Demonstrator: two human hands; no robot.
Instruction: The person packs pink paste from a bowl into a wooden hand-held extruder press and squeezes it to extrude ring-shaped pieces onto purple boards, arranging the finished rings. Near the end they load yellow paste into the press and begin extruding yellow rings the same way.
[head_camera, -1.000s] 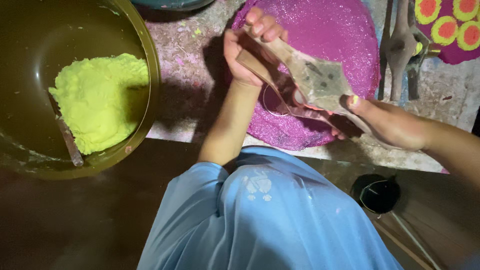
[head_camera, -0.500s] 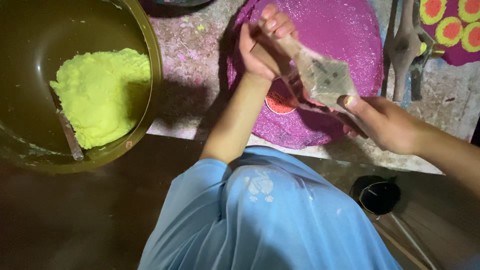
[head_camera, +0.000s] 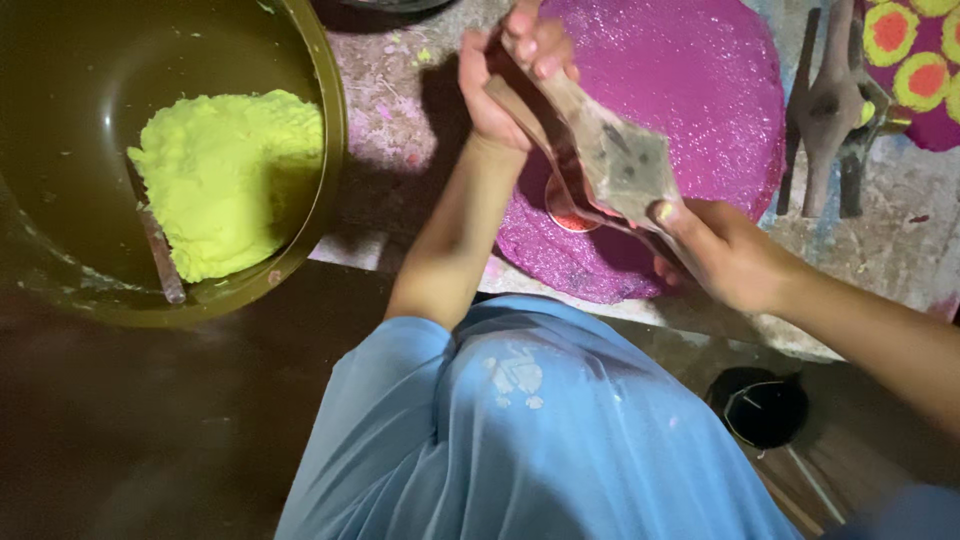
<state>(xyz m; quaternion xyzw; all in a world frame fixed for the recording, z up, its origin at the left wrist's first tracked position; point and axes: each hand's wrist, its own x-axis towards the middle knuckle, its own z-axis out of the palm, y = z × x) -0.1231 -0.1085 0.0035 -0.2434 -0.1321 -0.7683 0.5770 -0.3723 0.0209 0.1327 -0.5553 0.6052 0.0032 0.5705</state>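
Note:
My left hand (head_camera: 510, 80) pinches the far end of a brownish flat strip (head_camera: 620, 160) that widens into a diamond shape in the middle. My right hand (head_camera: 725, 250) grips its near end, thumb on top. Between the two hands the strip is stretched at a slant over a round purple glittery disc (head_camera: 690, 80). Under the strip, a small orange-red round piece (head_camera: 568, 212) lies on the disc, partly hidden.
At the left stands a big olive bowl (head_camera: 325, 120) holding a heap of yellow-green paste (head_camera: 225, 175) and a stick (head_camera: 162, 255). A wooden tool (head_camera: 830, 110) and a disc with orange-yellow circles (head_camera: 915, 60) lie at the right. A small black cup (head_camera: 765, 408) sits near my blue garment.
My left hand has lifted the strip's far end further from me over the disc. The right hand keeps its hold on the near end. The bowl has not moved.

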